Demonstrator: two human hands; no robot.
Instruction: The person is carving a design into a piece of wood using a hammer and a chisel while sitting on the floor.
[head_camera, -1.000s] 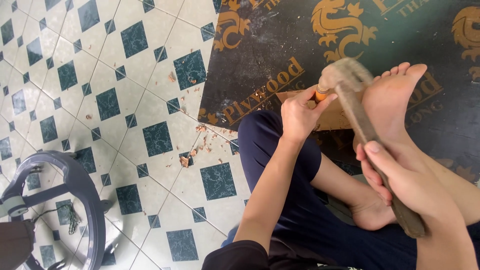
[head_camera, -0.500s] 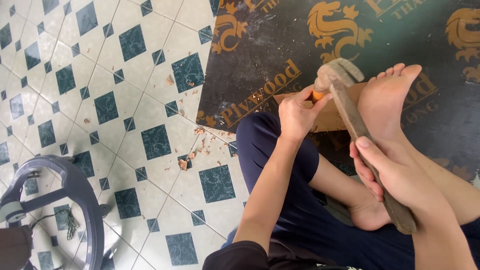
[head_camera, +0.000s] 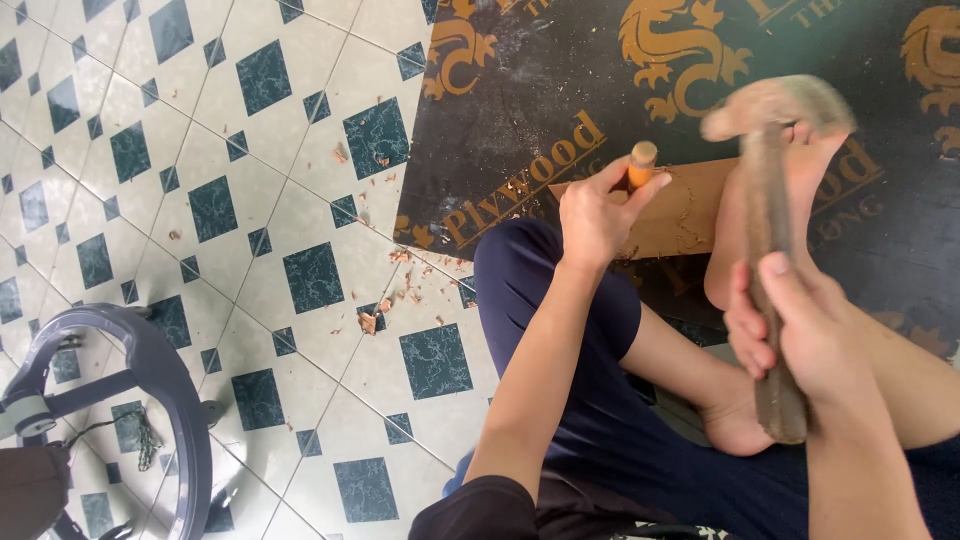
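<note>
Left hand (head_camera: 592, 215) is clamping the orange-handled chisel (head_camera: 641, 163) upright on the wooden board (head_camera: 690, 205) while right hand (head_camera: 800, 335) is gripping the raised mallet (head_camera: 772, 250); a glancing blow risks striking fingers or the bracing foot (head_camera: 745, 235).

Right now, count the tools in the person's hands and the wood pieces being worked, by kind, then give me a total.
Wooden mallet, in the right hand: 1
Orange-handled chisel, in the left hand: 1
Flat wooden workpiece under the foot: 1
Total: 3
</note>
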